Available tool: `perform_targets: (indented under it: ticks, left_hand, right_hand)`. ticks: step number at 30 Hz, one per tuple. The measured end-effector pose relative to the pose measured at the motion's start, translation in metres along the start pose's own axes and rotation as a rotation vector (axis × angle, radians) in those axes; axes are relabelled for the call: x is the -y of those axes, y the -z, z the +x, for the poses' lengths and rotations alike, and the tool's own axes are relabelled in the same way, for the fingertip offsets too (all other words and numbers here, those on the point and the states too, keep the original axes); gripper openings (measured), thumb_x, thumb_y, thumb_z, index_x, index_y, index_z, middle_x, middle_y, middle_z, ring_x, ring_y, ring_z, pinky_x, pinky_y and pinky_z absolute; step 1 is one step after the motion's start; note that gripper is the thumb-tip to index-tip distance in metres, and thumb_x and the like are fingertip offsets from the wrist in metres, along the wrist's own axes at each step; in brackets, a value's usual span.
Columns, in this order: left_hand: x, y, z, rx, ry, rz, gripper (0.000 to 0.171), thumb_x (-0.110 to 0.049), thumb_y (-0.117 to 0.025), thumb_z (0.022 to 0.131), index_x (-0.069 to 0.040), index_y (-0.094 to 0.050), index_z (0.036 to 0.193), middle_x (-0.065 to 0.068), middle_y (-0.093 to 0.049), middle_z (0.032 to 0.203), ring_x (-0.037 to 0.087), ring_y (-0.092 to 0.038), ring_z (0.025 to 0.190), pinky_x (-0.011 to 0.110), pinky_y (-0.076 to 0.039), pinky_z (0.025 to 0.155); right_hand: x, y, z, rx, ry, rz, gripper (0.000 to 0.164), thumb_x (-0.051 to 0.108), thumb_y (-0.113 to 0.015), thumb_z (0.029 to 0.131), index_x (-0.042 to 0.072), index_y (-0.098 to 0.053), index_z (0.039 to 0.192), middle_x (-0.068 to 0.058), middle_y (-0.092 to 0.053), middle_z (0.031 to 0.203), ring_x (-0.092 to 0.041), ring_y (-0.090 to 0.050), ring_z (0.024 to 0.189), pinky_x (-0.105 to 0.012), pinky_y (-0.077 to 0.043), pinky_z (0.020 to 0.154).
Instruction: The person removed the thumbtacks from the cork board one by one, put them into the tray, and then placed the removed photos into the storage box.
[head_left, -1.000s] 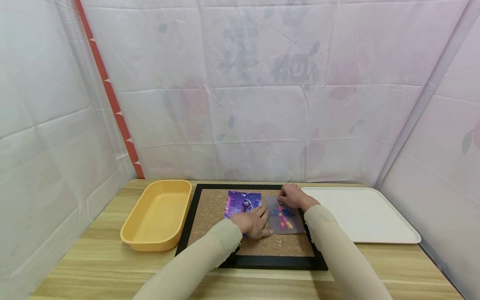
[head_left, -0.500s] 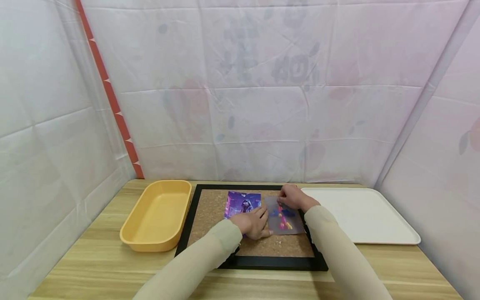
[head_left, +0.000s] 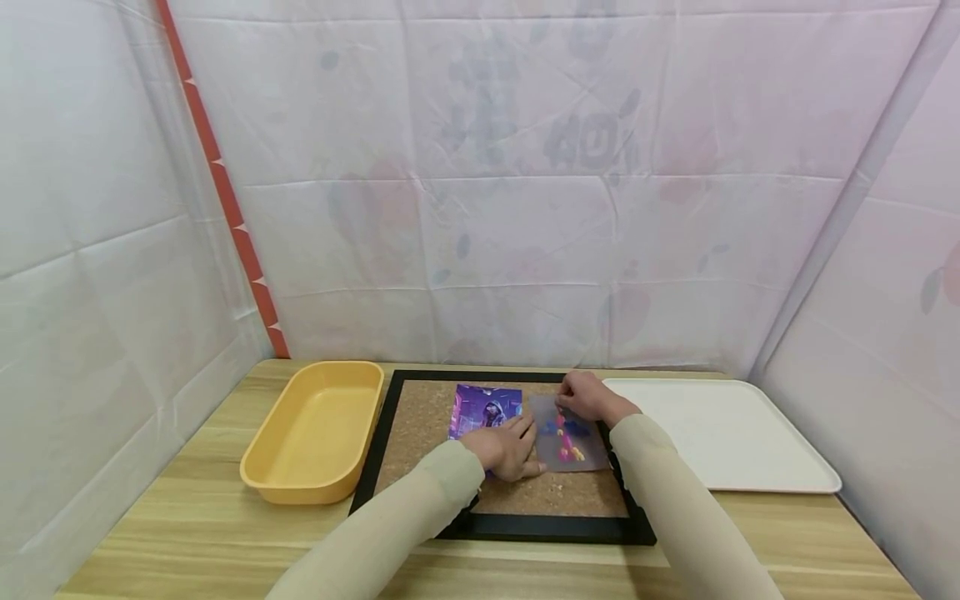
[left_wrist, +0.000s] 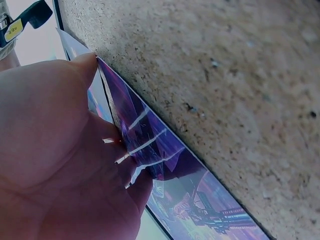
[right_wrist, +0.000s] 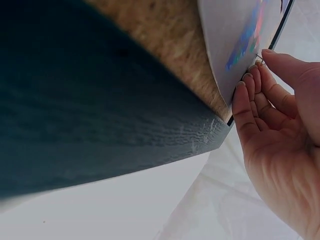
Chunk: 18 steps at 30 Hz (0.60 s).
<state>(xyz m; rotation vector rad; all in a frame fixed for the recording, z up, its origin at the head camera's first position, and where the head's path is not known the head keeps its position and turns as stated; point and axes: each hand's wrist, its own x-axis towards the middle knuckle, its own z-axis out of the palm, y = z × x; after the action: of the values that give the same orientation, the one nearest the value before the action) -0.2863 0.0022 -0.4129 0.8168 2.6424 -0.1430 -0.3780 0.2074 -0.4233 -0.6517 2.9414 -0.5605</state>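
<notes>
A cork board [head_left: 420,417] in a black frame lies on the table and bears two pictures. My left hand [head_left: 504,450] rests with fingers extended over the lower right of the purple picture [head_left: 476,402], which shows a hooded figure. Its thumb reaches the near left corner of the grey picture [head_left: 551,460], printed in pink, blue and yellow. At the far edge of that grey picture is my right hand [head_left: 588,395]. In the right wrist view, thumb and fingertips pinch a pin [right_wrist: 259,58], its thin metal shaft showing against the picture; its head is hidden by the fingers.
A yellow tray [head_left: 252,467] stands to the left of the board, and a flat white tray [head_left: 735,429] to its right. White printed cloth [head_left: 525,225] encloses the back and sides of the wooden table [head_left: 172,533].
</notes>
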Motion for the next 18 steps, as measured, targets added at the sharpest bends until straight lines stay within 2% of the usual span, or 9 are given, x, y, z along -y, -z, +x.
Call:
perform_targets:
  ticks: [9, 18]
  left_hand:
    - [-0.0014, 0.0032, -0.0013, 0.003, -0.015, 0.013, 0.075, -0.059, -0.038, 0.106, -0.014, -0.023, 0.164, 0.0, -0.012, 0.172, 0.014, -0.011, 0.158, 0.028, -0.021, 0.124]
    - [0.0001, 0.0055, -0.0007, 0.007, -0.006, -0.006, 0.075, -0.059, -0.039, 0.106, -0.014, -0.024, 0.164, -0.001, -0.012, 0.172, 0.015, -0.012, 0.158, 0.029, -0.021, 0.124]
  right_hand:
    - [-0.0042, 0.0031, -0.0011, 0.024, -0.007, 0.026, 0.02, 0.01, -0.064, 0.099, 0.006, -0.076, 0.084, 0.0, -0.066, 0.071, -0.013, -0.052, 0.061, -0.03, -0.046, 0.06]
    - [-0.0077, 0.0052, -0.0034, -0.028, 0.015, 0.087, 0.014, 0.008, -0.065, 0.098, 0.0, -0.075, 0.095, -0.006, -0.072, 0.085, -0.013, -0.059, 0.07, -0.034, -0.053, 0.067]
